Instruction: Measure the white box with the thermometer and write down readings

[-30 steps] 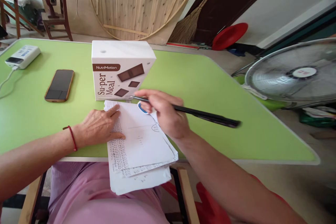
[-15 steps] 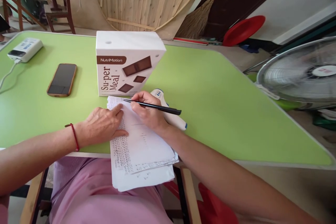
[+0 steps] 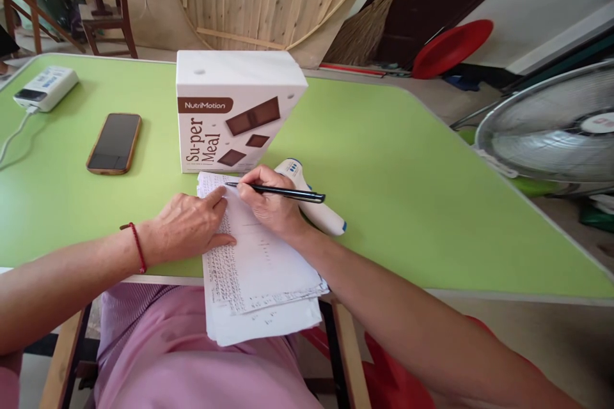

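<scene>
A stack of white paper sheets [image 3: 268,268] lies over the table's near edge, with rows of small handwriting down its left side. My right hand [image 3: 273,201] is closed around a black pen [image 3: 297,193], whose tip meets the upper part of the top sheet. Pressing on the sheet's left side is my left hand [image 3: 194,223], index finger and thumb stretched apart, the index tip close to the pen tip. Right behind the papers stands a white NutriMotion box [image 3: 206,140]. A white handheld device with blue trim [image 3: 321,214] lies partly hidden behind my right hand.
On the green table [image 3: 384,192], a phone [image 3: 115,144] lies to the left, and a white power bank [image 3: 47,88] with a cable sits at the far left. A large fan [image 3: 551,128] stands beyond the right edge. A wooden chair [image 3: 108,13] is at the back.
The camera view has shifted slightly. The pen has tilted a little, its back end lower and nearer my hand, while its tip stays near the same written lines. My left hand stays in place.
</scene>
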